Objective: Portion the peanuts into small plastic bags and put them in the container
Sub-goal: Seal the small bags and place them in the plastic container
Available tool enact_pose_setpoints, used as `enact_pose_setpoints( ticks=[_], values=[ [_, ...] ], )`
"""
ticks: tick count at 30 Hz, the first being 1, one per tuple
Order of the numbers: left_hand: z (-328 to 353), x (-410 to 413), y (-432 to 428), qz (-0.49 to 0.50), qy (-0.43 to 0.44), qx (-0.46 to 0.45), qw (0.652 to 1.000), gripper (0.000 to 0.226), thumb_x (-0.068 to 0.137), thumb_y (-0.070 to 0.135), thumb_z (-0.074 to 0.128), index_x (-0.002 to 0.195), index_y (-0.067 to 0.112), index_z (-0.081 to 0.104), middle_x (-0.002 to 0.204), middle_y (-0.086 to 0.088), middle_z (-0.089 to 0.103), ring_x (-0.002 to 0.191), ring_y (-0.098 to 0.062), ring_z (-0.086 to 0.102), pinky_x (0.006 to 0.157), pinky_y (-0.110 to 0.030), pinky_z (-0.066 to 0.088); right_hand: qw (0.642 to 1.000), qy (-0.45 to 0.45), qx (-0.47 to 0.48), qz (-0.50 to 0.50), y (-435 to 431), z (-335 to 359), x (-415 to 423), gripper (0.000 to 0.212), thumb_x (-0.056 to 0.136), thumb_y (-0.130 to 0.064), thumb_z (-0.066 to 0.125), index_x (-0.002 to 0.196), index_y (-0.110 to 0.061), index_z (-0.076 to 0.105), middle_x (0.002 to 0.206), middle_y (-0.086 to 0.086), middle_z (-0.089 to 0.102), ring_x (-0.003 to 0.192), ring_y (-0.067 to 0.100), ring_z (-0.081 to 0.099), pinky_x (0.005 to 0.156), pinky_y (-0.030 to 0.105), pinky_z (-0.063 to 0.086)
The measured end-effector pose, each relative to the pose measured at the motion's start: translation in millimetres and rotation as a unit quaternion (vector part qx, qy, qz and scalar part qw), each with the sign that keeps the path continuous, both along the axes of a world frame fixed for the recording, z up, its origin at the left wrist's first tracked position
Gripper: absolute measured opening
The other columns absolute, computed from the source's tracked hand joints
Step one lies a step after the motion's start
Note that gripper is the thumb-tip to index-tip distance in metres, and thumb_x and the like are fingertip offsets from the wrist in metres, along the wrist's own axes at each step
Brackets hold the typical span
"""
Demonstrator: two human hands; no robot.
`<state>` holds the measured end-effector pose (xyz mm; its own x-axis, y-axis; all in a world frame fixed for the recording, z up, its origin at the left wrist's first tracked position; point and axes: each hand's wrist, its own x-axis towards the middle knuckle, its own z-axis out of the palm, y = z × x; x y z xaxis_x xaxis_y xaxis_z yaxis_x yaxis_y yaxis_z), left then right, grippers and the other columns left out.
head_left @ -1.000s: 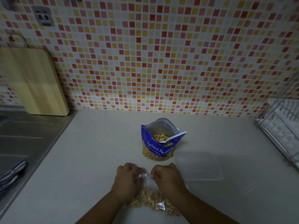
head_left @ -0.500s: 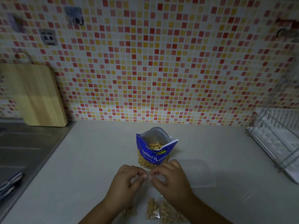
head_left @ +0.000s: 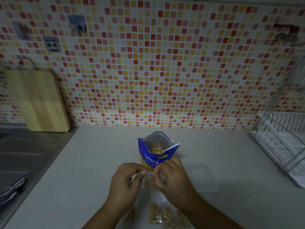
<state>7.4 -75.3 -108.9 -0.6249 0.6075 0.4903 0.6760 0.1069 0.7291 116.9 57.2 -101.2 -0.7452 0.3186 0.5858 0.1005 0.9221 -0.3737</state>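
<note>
Mosaic tile wall [head_left: 165,71], far side, full width. Pale counter [head_left: 99,162] below it. Steel sink [head_left: 24,154] at left; wooden cutting board [head_left: 36,101] leans on the wall behind it. Wire dish rack [head_left: 280,142] at the right edge.

Clear container [head_left: 201,177] on the counter, just right of the hands, near centre. Blue peanut pouch [head_left: 156,156] stands upright and open, just beyond the hands; nuts visible inside.

Left hand [head_left: 125,184] and right hand [head_left: 173,177], side by side, each pinch the top edge of the small plastic bag [head_left: 158,200] between thumb and fingers. Bag hangs toward the near edge, peanuts [head_left: 165,215] gathered at its bottom.
</note>
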Motion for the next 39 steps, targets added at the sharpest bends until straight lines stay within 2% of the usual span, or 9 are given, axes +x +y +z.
enact_pose_setpoints(
  ticks=[8,18,22,24,26,32,34,36,39],
  values=[
    [3.2,-3.1,-7.1,0.007,-0.032,0.005,0.999,0.015,0.076,0.046,0.052,0.067,0.037,0.060,0.084,0.017,0.065,0.076,0.000,0.057,0.061,-0.005,0.039,0.996,-0.011,-0.092,-0.003,1.7,0.1,6.5,0.008,0.073,-0.021,0.057,0.067,-0.016,0.060,0.070,-0.005,0.059,0.082,-0.003,0.038,0.071,0.003,0.029],
    [-3.1,-5.3,-11.3,-0.006,-0.152,-0.017,0.988,0.013,0.076,0.035,0.061,0.068,0.026,0.065,0.079,0.011,0.066,0.073,-0.007,0.065,0.068,-0.014,0.049,0.989,-0.028,-0.149,0.003,1.1,-5.2,4.5,0.014,0.074,-0.027,0.056,0.072,-0.016,0.064,0.076,-0.016,0.052,0.085,-0.010,0.038,0.074,-0.001,0.031],
    [-15.4,-2.1,-15.2,-0.035,-0.285,-0.054,0.956,0.021,0.089,0.010,0.060,0.070,0.020,0.063,0.069,0.001,0.063,0.062,-0.019,0.065,0.072,-0.042,0.058,0.949,-0.162,-0.269,0.042,5.2,-5.6,4.1,0.006,0.083,-0.016,0.061,0.077,-0.019,0.062,0.076,-0.009,0.059,0.074,-0.003,0.053,0.066,0.010,0.040],
    [-24.8,-2.3,-16.0,-0.035,-0.336,-0.096,0.937,0.023,0.090,0.009,0.058,0.070,0.019,0.062,0.061,0.001,0.061,0.060,-0.015,0.061,0.071,-0.042,0.058,0.922,-0.223,-0.314,0.028,5.6,-10.8,0.7,0.009,0.083,-0.017,0.059,0.076,-0.023,0.059,0.077,0.000,0.066,0.069,0.007,0.058,0.063,0.019,0.043],
    [-38.4,-6.0,-15.1,-0.017,-0.334,-0.142,0.932,0.023,0.090,0.013,0.057,0.069,0.020,0.061,0.060,0.001,0.062,0.058,-0.011,0.060,0.067,-0.037,0.056,0.910,-0.262,-0.323,-0.006,3.2,-21.2,-5.7,0.009,0.083,-0.018,0.057,0.076,-0.024,0.057,0.075,-0.003,0.063,0.068,0.006,0.055,0.058,0.013,0.039],
    [-76.9,-19.3,-5.8,0.037,-0.075,-0.276,0.958,0.024,0.087,0.018,0.058,0.066,0.027,0.051,0.065,0.011,0.043,0.060,-0.002,0.042,0.057,-0.015,0.030,0.924,-0.334,-0.170,-0.069,-8.0,-51.9,-30.1,0.017,0.088,-0.018,0.051,0.096,-0.011,0.063,0.100,0.010,0.067,0.092,0.025,0.057,0.076,0.027,0.040],
    [-84.5,-22.3,-3.7,0.044,-0.059,-0.282,0.957,0.016,0.082,0.012,0.061,0.069,0.020,0.058,0.066,0.012,0.035,0.064,-0.008,0.046,0.057,-0.014,0.029,0.938,-0.330,-0.081,-0.064,-8.9,-57.6,-34.7,0.008,0.072,-0.023,0.069,0.075,-0.016,0.068,0.077,0.005,0.068,0.072,0.021,0.060,0.075,0.026,0.034],
    [-91.1,-24.6,-3.0,0.045,-0.049,-0.282,0.957,0.007,0.078,0.008,0.063,0.073,0.013,0.065,0.069,0.013,0.033,0.071,-0.021,0.055,0.062,-0.022,0.035,0.920,-0.390,-0.011,-0.042,-9.4,-65.6,-39.3,0.025,0.037,-0.029,0.082,0.046,-0.019,0.061,0.046,-0.005,0.057,0.047,0.012,0.056,0.070,0.023,0.029],
    [-96.5,-26.5,-4.5,0.040,-0.053,-0.282,0.957,0.007,0.075,0.012,0.061,0.076,0.012,0.068,0.074,0.008,0.040,0.073,-0.026,0.060,0.065,-0.022,0.037,0.911,-0.401,0.082,-0.049,0.6,-85.0,-39.7,0.020,0.043,-0.034,0.070,0.041,-0.019,0.057,0.044,-0.008,0.054,0.046,0.008,0.054,0.070,0.025,0.029]
  ],
)
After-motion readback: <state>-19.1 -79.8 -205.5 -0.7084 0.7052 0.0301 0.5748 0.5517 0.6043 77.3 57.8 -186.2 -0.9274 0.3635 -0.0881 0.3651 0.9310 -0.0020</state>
